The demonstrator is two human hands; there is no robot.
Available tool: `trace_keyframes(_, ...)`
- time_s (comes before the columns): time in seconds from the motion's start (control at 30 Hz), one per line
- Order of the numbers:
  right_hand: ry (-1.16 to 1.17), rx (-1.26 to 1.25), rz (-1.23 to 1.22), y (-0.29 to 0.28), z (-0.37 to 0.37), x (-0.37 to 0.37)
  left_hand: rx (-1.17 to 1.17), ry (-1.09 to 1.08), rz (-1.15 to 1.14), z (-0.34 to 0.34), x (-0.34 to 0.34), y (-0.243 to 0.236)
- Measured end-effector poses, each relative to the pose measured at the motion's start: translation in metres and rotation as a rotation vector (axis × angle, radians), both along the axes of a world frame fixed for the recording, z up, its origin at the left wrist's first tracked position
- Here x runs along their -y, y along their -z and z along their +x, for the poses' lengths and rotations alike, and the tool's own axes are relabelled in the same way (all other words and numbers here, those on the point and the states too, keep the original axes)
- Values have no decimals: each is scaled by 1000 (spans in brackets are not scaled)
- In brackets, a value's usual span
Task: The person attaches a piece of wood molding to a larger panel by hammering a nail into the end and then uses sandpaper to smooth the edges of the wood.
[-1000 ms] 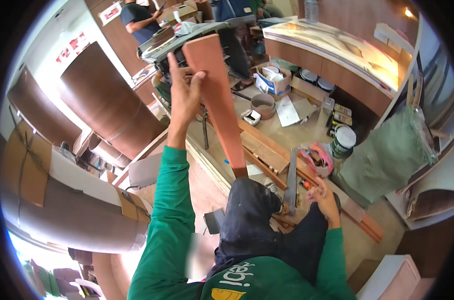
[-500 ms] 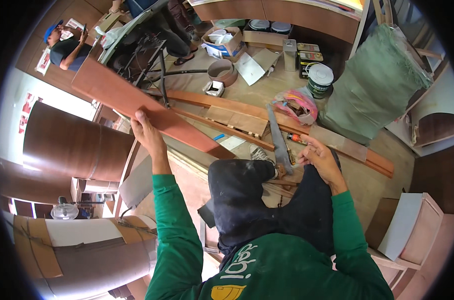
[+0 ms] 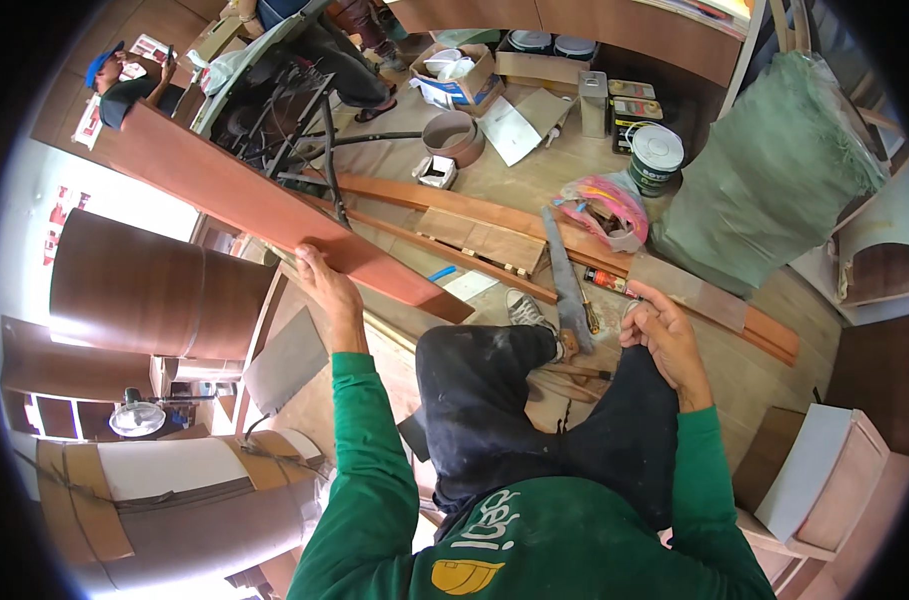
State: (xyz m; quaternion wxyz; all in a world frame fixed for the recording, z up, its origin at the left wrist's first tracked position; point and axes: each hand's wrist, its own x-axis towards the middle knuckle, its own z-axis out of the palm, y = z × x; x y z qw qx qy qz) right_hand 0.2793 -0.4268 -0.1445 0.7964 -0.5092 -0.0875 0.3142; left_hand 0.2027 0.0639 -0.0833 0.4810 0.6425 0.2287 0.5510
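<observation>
Board: the reddish board (image 3: 254,205) is in the left hand (image 3: 332,295), slanting from upper left down to its near end by the left knee (image 3: 454,355); contact with the knee cannot be told.
Left fingers: closed around the lower edge, thumb on the broad face, the other fingers mostly hidden behind.
Right fingers: the right hand (image 3: 666,345) is over the right thigh, half open, index extended and the rest loosely curled; no held object is visible.
Change: one second ago the board stands steeply; now it lies far flatter across the view. The right hand stays near the thigh.
Meaning: the work appears to be at a handling or checking stage, one-handed, with no cutting under way.
Saw: the saw (image 3: 564,280) lies between the legs and the pink bag (image 3: 624,215), beside the screwdriver (image 3: 591,318), untouched.
Planks: the long planks (image 3: 474,208) lie on the floor beyond the knees.
</observation>
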Motion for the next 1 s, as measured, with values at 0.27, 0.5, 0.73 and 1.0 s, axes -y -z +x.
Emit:
trace_keyframes(0.27, -12, 97, -38, 3, -3, -15, 115, 178, 32, -14, 14, -185)
trace_keyframes(0.5, 22, 214, -129, 11, -13, -24, 139, 458, 403, -34, 68, -396)
trace_keyframes(0.73, 233, 176, -123, -19, -31, 25, -284, 410, 486, 5, 111, -372)
trace_keyframes(1.0, 453, 102, -42, -14, -62, 135, -965, 638, 526, -34, 122, -159)
